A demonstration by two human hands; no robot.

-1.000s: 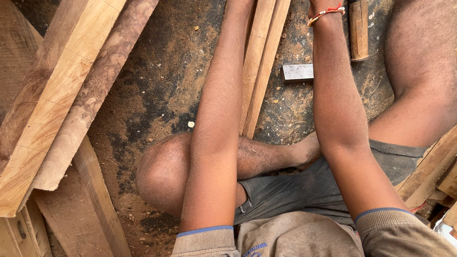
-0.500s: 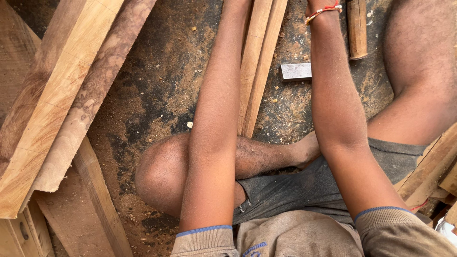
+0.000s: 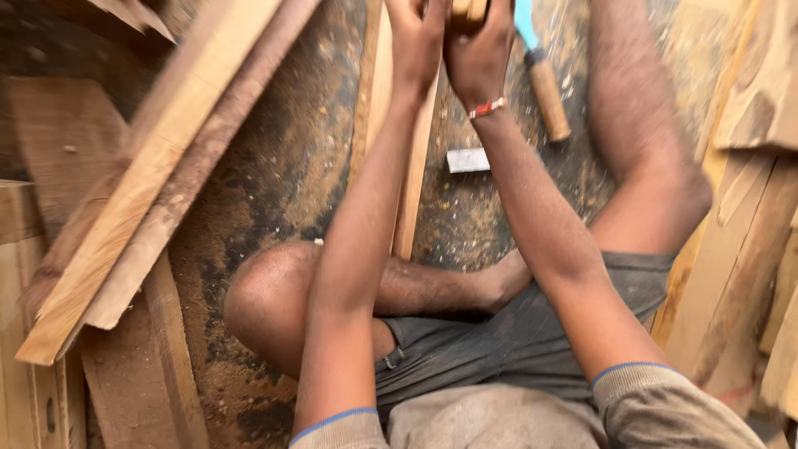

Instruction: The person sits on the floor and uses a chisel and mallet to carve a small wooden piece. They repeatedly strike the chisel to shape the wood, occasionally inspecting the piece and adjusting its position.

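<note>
Both hands now in frame: left hand (image 3: 418, 37) and right hand (image 3: 478, 50) clasped on wood piece (image 3: 466, 12); wooden-handled tool (image 3: 544, 83) revealed

Pale wooden piece (image 3: 465, 12), upright, clasped at top edge.

We count two hands, the left hand (image 3: 416, 37) and the right hand (image 3: 480, 50); one wooden piece (image 3: 465, 10) gripped between them; one wooden-handled tool (image 3: 544, 83); one small grey block (image 3: 468, 160); two long planks (image 3: 158, 175) leaning at left; one red wristband (image 3: 488, 107).
</note>
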